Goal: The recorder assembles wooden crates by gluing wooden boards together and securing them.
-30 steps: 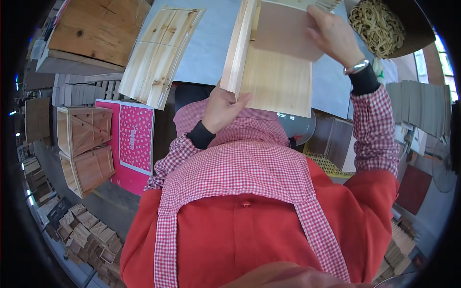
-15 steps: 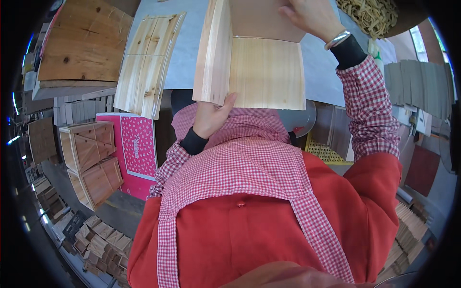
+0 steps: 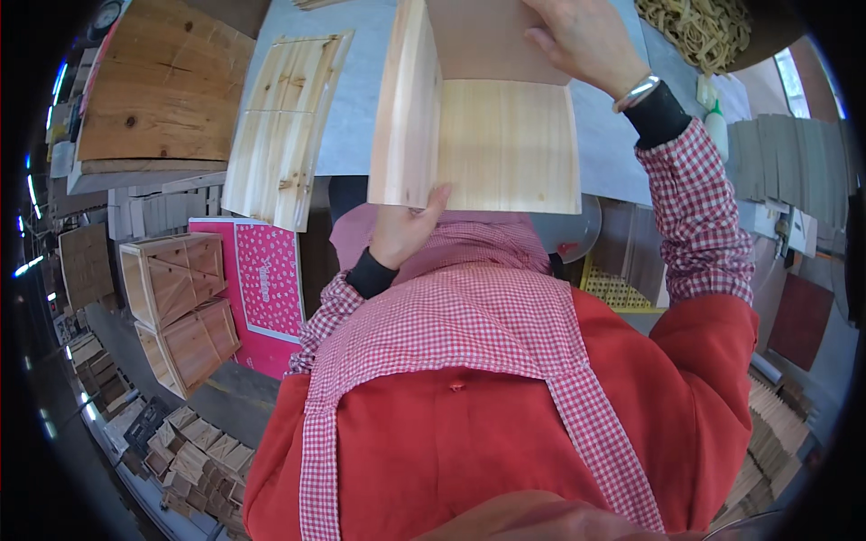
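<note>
An open box of pale wood (image 3: 508, 149) stands in front of me at the table's near edge, with two walls and an inner panel showing; its far part runs out of view. My left hand (image 3: 404, 233) grips its near left corner from below, the thumb over the edge. At the far right side of the box, my right hand (image 3: 591, 47) holds the brownish panel (image 3: 487, 41) by its edge, thumb on the inner face. Some of the right fingers are hidden behind the panel or cut off by the frame.
A slatted wood panel (image 3: 281, 135) lies left of the box on the pale table (image 3: 613, 149), overhanging its edge. A brown wooden board (image 3: 162, 86) is farther left. Wooden crates (image 3: 185, 347) stand below by a pink box (image 3: 266, 279). Curled strips (image 3: 699, 32) lie far right, near a bottle (image 3: 716, 131).
The whole view has shifted slightly. My right hand has slid a little nearer along the panel's edge. My left hand keeps its grip at the corner.
</note>
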Demonstrator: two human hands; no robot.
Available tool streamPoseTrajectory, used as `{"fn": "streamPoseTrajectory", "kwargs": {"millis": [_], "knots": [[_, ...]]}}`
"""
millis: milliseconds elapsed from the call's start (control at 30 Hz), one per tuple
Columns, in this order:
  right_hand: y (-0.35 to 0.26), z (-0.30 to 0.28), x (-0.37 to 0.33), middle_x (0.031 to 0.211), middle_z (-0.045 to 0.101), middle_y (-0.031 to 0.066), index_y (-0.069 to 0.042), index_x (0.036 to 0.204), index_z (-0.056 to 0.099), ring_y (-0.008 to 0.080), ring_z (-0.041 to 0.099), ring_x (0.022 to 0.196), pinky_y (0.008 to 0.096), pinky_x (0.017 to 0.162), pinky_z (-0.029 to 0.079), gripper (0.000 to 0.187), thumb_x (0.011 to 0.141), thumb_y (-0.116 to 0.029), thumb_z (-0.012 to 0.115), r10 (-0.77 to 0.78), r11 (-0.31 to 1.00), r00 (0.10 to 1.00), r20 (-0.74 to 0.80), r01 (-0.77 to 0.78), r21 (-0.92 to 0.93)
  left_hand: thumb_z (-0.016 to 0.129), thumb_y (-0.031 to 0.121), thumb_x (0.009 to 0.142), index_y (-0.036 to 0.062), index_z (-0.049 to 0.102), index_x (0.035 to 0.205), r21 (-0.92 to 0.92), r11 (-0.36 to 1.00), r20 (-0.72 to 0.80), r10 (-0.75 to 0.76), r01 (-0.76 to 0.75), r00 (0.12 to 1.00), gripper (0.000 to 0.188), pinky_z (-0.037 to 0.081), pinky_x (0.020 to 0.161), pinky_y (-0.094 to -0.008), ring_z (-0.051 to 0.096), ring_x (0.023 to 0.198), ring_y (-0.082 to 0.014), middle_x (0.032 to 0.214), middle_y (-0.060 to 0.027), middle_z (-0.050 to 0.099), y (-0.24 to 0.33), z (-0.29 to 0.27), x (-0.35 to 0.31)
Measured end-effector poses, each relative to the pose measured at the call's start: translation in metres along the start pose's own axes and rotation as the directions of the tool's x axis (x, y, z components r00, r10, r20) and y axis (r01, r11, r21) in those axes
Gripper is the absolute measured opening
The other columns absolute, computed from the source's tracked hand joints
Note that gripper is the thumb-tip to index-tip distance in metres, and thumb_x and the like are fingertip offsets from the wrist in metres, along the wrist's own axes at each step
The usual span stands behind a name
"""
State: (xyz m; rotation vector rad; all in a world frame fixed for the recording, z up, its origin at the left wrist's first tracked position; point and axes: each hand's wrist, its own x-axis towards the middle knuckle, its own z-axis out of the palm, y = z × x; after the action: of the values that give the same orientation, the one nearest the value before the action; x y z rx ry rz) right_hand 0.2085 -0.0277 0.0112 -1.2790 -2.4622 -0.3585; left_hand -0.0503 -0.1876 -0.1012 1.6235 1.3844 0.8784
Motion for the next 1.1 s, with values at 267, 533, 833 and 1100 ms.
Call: {"fn": "streamPoseTrajectory", "kwargs": {"millis": [267,533,833,1100], "knots": [[0.004,0.003,-0.001,0.084,0.062,0.0134,-0.007,0.102,0.050,0.0350,0.061,0.080,0.0446,0.067,0.048,0.031,0.077,-0.014,0.067,0.027,0.999,1.000,-0.002,-0.027,0.030,0.068,0.015,0.084,-0.0041,0.058,0.113,0.039,0.996,-0.071,0.079,-0.077,0.994,0.036,0.050,0.084,-0.0387,0.062,0.095,-0.0318,0.103,-0.0189,0.064,0.006,-0.001,0.001],[0.002,-0.007,0.011,0.079,0.060,0.0135,-0.008,0.094,0.050,0.0345,0.061,0.073,0.0445,0.061,0.047,0.022,0.077,-0.013,0.063,-0.021,0.999,0.998,-0.051,0.022,0.024,0.066,0.025,0.086,-0.0028,0.055,0.119,0.101,0.995,0.009,0.006,-0.007,1.000,0.045,0.049,0.087,-0.0412,0.062,0.098,-0.0361,0.109,-0.0230,0.062,0.011,-0.009,-0.001],[-0.013,-0.031,0.016,0.087,0.063,0.0118,-0.007,0.100,0.055,0.0306,0.063,0.082,0.0402,0.068,0.047,0.028,0.079,-0.023,0.065,-0.011,0.999,1.000,0.011,0.011,-0.043,0.064,0.017,0.078,-0.0024,0.061,0.098,-0.013,0.986,-0.113,0.163,-0.165,0.980,0.028,0.051,0.066,-0.0417,0.064,0.073,-0.0372,0.077,-0.0231,0.063,-0.034,0.008,-0.020],[-0.012,-0.149,0.121,0.083,0.063,0.0125,0.000,0.101,0.061,0.0253,0.062,0.067,0.0328,0.061,0.049,0.028,0.084,-0.021,0.068,0.249,0.824,0.800,-0.545,0.121,0.554,0.058,0.006,0.076,-0.0020,0.047,0.126,-0.023,0.996,0.379,0.090,-0.088,0.921,0.052,0.048,0.083,-0.0359,0.061,0.100,-0.0260,0.109,-0.0198,0.061,-0.002,-0.041,-0.038]]}}
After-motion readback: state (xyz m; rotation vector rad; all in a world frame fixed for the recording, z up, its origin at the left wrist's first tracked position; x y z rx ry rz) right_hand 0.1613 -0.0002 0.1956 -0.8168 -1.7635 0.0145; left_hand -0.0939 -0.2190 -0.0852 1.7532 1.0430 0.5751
